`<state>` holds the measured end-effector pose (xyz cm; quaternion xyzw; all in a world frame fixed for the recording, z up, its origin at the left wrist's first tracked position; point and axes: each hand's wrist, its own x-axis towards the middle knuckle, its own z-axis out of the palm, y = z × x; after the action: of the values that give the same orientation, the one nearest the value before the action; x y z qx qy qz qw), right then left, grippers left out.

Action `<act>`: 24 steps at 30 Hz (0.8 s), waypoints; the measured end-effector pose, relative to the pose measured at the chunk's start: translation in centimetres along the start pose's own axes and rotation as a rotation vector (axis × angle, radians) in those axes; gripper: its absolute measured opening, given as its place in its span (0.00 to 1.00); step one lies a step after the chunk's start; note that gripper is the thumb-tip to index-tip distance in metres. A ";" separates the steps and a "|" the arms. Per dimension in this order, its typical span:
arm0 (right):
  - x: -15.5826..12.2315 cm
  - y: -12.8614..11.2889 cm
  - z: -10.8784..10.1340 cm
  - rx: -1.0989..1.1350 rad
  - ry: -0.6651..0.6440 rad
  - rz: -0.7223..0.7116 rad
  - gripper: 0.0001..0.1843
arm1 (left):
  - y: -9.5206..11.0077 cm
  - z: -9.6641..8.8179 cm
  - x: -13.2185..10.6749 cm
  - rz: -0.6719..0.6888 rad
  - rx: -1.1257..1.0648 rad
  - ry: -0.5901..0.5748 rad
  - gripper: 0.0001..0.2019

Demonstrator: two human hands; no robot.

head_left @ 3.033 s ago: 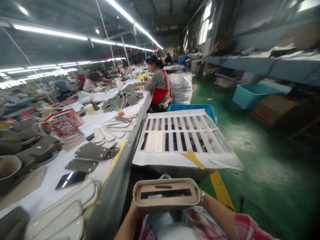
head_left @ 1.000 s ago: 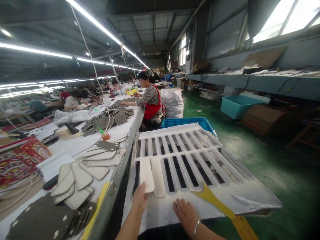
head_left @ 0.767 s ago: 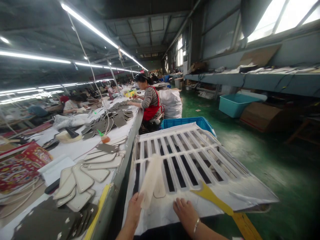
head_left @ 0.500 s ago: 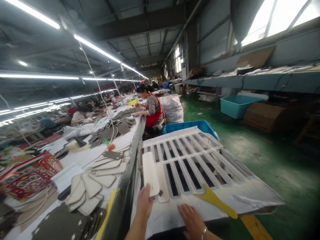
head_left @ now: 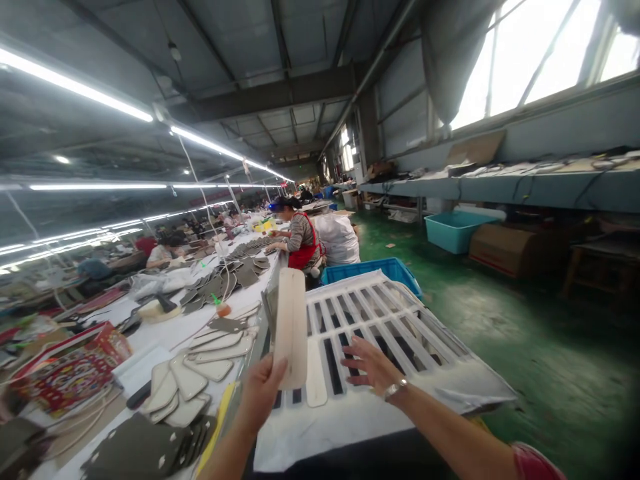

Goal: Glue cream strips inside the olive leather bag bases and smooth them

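Note:
My left hand [head_left: 263,387] grips an off-white, round-cornered flat panel [head_left: 291,327] by its lower end and holds it upright over the left edge of a slatted white stand [head_left: 295,433]. What the panel is for does not show. Another pale panel [head_left: 316,373] of similar shape lies on the slats, just right of the held one. Above the slats, my right hand [head_left: 369,365] is spread with nothing in it, a metal band at its wrist. Fanned beige pieces [head_left: 187,373] and dark grey pieces [head_left: 135,443] lie on the long table to the left.
A co-worker in a red apron [head_left: 303,243] sits farther along the table. A blue bin [head_left: 395,270] is behind the stand. On the table are a red patterned box [head_left: 75,367] and a small orange bottle with a green tip [head_left: 221,307]. A turquoise tub [head_left: 453,232] stands right.
My left hand has lifted the panel off the stand and tipped it upright. My right hand has risen from the stand's near edge, fingers spreading. The yellow scraper-like tool has left the slatted top.

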<state>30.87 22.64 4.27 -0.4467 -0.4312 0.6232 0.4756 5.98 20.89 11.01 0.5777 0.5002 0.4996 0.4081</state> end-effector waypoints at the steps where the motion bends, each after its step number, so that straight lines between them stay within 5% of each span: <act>1: -1.3 -1.6 1.7 0.082 -0.066 -0.022 0.31 | 0.4 0.9 -1.5 0.110 0.149 -0.028 0.08; 4: -5.0 -4.6 7.1 0.024 -0.077 -0.141 0.29 | 0.8 4.0 -5.7 0.411 0.372 -0.086 0.05; 7: -7.7 -5.1 9.8 -0.071 0.043 -0.328 0.25 | 0.9 6.0 -9.9 0.508 0.423 -0.130 0.06; 9: -9.2 -4.7 9.3 -0.145 0.007 -0.408 0.23 | 1.7 5.5 -12.8 0.494 0.445 -0.213 0.16; 12: -11.7 -4.5 6.5 -0.333 -0.184 -0.415 0.20 | 3.6 2.3 -16.4 0.464 0.484 -0.335 0.37; 14: -13.5 -4.7 4.6 -0.470 -0.304 -0.391 0.22 | 4.4 -0.1 -17.7 0.462 0.449 -0.037 0.44; 16: -15.1 -4.6 3.6 -0.641 -0.372 -0.388 0.27 | 4.4 -1.5 -18.4 0.394 0.350 0.143 0.49; 18: -16.2 -4.1 3.4 -0.816 -0.378 -0.423 0.31 | 3.6 -1.3 -18.8 0.248 0.189 0.076 0.47; 21: -16.5 -2.4 3.8 -0.989 -0.331 -0.511 0.33 | 1.8 0.4 -18.9 0.037 0.039 -0.083 0.30; 24: -16.1 -0.9 3.7 -1.080 -0.312 -0.507 0.34 | 0.4 1.8 -19.1 -0.027 0.060 -0.055 0.16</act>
<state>29.86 6.59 8.35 -0.4113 -0.8432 0.2424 0.2470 7.83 2.05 7.92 0.5966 0.5112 0.4626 0.4108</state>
